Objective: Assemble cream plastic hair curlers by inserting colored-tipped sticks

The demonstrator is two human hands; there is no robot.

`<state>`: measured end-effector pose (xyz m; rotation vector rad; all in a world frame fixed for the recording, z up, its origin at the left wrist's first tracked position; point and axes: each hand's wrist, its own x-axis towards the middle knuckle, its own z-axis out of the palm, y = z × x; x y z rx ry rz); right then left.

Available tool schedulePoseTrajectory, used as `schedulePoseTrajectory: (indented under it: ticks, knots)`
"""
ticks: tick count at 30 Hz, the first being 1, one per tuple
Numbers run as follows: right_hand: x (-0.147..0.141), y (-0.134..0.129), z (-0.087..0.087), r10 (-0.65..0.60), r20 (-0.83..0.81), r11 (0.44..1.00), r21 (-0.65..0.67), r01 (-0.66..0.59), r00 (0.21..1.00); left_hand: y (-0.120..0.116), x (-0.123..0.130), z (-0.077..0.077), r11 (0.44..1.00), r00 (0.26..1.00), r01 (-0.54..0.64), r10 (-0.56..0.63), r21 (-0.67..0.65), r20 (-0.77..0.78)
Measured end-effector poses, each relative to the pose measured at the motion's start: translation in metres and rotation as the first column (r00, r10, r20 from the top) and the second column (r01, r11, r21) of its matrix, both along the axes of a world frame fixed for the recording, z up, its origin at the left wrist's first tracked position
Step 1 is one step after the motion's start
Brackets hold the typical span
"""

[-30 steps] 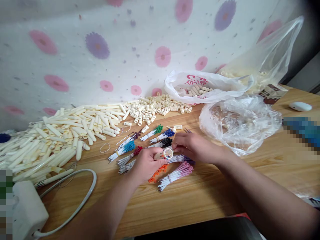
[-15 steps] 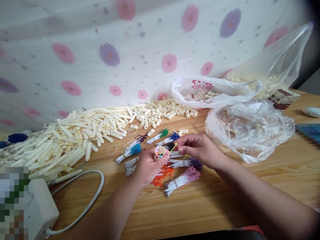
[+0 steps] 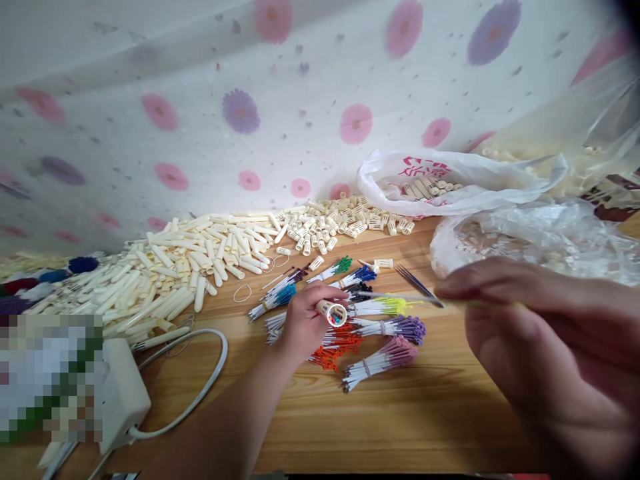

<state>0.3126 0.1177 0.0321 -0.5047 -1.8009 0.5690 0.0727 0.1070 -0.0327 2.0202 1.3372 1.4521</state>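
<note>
My left hand point(image 3: 305, 320) is wrapped round a short cream plastic tube point(image 3: 332, 312), its open end facing me. Coloured tips show inside the tube. Large and blurred at the right, my right hand point(image 3: 545, 340) pinches a thin white stick point(image 3: 395, 296) that points left toward the tube. The stick's other end is hidden by the fingers. Under and around my left hand lie bundles of white sticks with coloured ends: a yellow bundle point(image 3: 385, 306), a purple bundle point(image 3: 393, 328), a pink bundle point(image 3: 381, 362) and an orange bundle point(image 3: 334, 348).
Long cream tubes point(image 3: 175, 267) are heaped at the left, with short slotted pieces point(image 3: 320, 230) behind. Dark tweezers point(image 3: 419, 285) lie right of the bundles. Plastic bags point(image 3: 450, 200) stand at the back right. A white power block point(image 3: 123, 393) with its cable sits front left.
My right hand has moved away from the tube, right and closer to the camera, with the stick. My left hand has tilted the tube toward me. The view has shifted a little.
</note>
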Motion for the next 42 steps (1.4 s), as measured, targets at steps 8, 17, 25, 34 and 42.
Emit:
schedulePoseTrajectory:
  ticks: [8, 17, 25, 34, 42]
  knots:
    - [-0.011, -0.012, 0.011, -0.064, 0.296, 0.946, 0.323, -0.037, 0.953, -0.002, 0.001, 0.004, 0.993, 0.999, 0.040, -0.041, -0.110, -0.007]
    - [-0.027, -0.006, 0.004, 0.037, 0.213, 0.945, 0.311, -0.104, 0.976, -0.003, 0.004, 0.005, 0.988, 0.999, 0.045, -0.046, -0.146, -0.006]
    - [-0.033, 0.000, -0.008, 0.045, 0.164, 0.983, 0.167, -0.072, 0.985, -0.003, -0.008, 0.003, 0.999, 0.982, 0.019, -0.027, -0.044, -0.185]
    - [-0.036, 0.010, -0.027, -0.064, 0.192, 0.976, 0.216, 0.021, 0.979, -0.008, -0.009, 0.008, 0.997, 0.962, 0.067, -0.077, -0.047, -0.260]
    - [-0.037, 0.011, -0.029, -0.054, 0.212, 0.987, 0.161, 0.020, 0.976, -0.011, -0.003, 0.009, 0.991, 0.953, -0.037, 0.073, 0.125, -0.295]
